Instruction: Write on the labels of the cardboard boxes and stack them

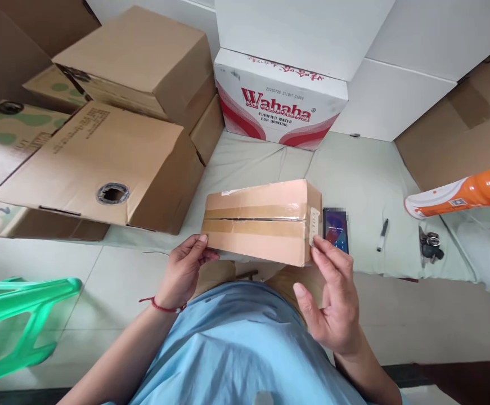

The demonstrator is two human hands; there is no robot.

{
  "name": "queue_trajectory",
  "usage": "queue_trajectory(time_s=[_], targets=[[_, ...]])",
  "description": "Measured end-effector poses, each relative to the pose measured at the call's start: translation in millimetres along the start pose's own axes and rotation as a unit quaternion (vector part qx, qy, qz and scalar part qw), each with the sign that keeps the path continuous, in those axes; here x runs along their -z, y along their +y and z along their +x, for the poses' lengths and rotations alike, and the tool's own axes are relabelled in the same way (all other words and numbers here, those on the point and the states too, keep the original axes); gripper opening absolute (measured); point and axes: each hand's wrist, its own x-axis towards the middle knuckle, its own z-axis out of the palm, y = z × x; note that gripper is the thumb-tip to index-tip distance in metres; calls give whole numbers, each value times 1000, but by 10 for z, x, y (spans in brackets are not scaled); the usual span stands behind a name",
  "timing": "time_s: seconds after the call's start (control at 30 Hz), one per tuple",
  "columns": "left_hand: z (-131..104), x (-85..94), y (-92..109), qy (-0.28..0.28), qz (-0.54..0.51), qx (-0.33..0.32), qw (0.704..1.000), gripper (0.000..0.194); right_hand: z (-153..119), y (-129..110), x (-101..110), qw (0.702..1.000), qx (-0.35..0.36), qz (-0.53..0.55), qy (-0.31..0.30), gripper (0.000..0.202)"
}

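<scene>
A long, narrow cardboard box (256, 242) lies before me at the table's front edge, its taped centre seam facing up. My left hand (189, 253) pinches the box's near left corner, thumb on top and fingers curled beneath. At the other end, the fingertips of my right hand (333, 281) touch a small pale label (313, 220) on the short side. That hand's fingers are stretched out, with the thumb held apart from the box. Just beyond the right end lies a phone (336, 229) with its screen lit, partly hidden by the box.
Large cardboard cartons (101, 163) are stacked on the left. A white and red Wahaha water carton (278, 101) stands at the back. To the right are a marker pen (382, 234), keys (431, 246) and an orange-and-white bottle (464, 191). A green plastic stool (29, 320) stands on the floor.
</scene>
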Motion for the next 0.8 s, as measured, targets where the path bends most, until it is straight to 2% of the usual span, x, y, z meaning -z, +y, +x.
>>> queue_trajectory(time_s=[0.07, 0.17, 0.27, 0.4, 0.5, 0.57, 0.63, 0.8], targets=[[-20, -5, -51, -10, 1, -25, 1000, 62, -74, 107, -5, 996, -64, 62, 20, 71], [-21, -29, -138, -27, 11, -87, 996, 55, -177, 273, -41, 973, -160, 160, 52, 66], [22, -40, -212, -30, 19, -147, 988, 49, -243, 396, -86, 934, -240, 245, 98, 66], [76, -24, -245, 7, 21, -211, 977, 44, -270, 486, -127, 875, -329, 319, 154, 47], [71, -30, -198, 25, 41, -252, 967, 40, -263, 530, -136, 831, -386, 357, 182, 55], [53, -52, -131, 27, 51, -282, 958, 35, -260, 553, -128, 807, -418, 377, 180, 65], [34, -76, -47, 21, 57, -308, 950, 32, -268, 570, -106, 798, -448, 370, 163, 66], [29, -81, 148, 13, 41, -315, 948, 36, -335, 557, -51, 814, -472, 327, 84, 68]])
